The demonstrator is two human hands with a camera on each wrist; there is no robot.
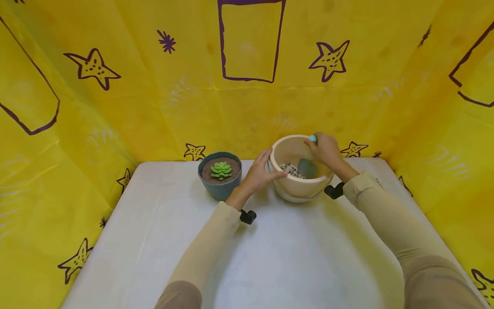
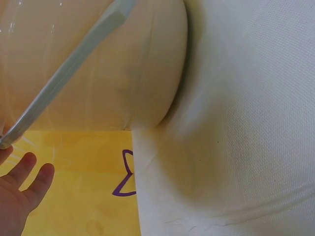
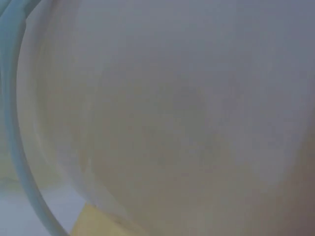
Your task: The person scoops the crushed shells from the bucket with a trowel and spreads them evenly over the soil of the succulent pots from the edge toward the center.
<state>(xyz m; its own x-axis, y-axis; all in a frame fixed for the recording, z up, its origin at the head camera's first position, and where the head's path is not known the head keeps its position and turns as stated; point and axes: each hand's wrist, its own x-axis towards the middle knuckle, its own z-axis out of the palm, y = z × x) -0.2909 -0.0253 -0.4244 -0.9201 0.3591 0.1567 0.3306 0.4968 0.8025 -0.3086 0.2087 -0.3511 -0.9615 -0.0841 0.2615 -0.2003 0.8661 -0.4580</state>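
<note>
A cream bucket [image 1: 299, 188] with a pale swing handle [image 2: 64, 73] stands upright at the back of the table, grey and white gravel [image 1: 290, 170] in its bottom. My left hand [image 1: 259, 172] rests at its left side, thumb along the front rim, fingers fairly straight. In the left wrist view, that hand's fingers [image 2: 37, 184] are spread beside the bucket. My right hand [image 1: 326, 150] grips the turquoise handle of a small trowel [image 1: 307, 168] over the right rim. The trowel's grey-green blade points down inside, by the gravel. The bucket's pale wall [image 3: 157, 118] fills most of the right wrist view.
A blue-grey pot [image 1: 220, 189] holding brown soil and a green succulent [image 1: 221, 170] stands left of the bucket, close to my left wrist. Yellow cloth [image 1: 247, 107] with purple drawings hangs behind and at both sides of the white table [image 1: 278, 257].
</note>
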